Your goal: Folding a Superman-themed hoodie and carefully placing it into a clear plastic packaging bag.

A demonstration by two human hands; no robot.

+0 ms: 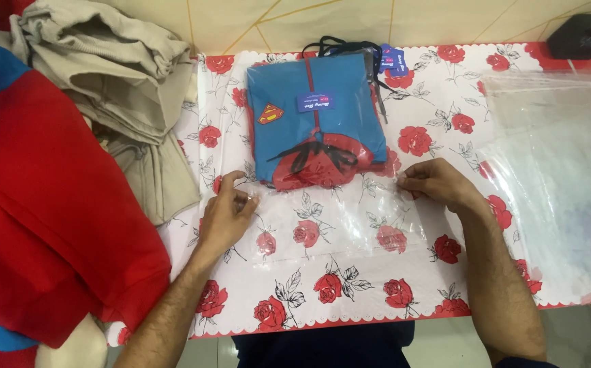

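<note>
Am pinching open end of clear plastic bag (pixel 329 225) with left hand (pixel 226 217) and right hand (pixel 438 184); folded blue-and-red garment (pixel 316 119) lying inside, beyond both, long axis running away from me.

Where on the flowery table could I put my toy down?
Free tablecloth lies along the near edge, below the clear bag, and between the folded blue garment and the plastic sheets. The left side is crowded with beige clothes and red fabric.
</note>
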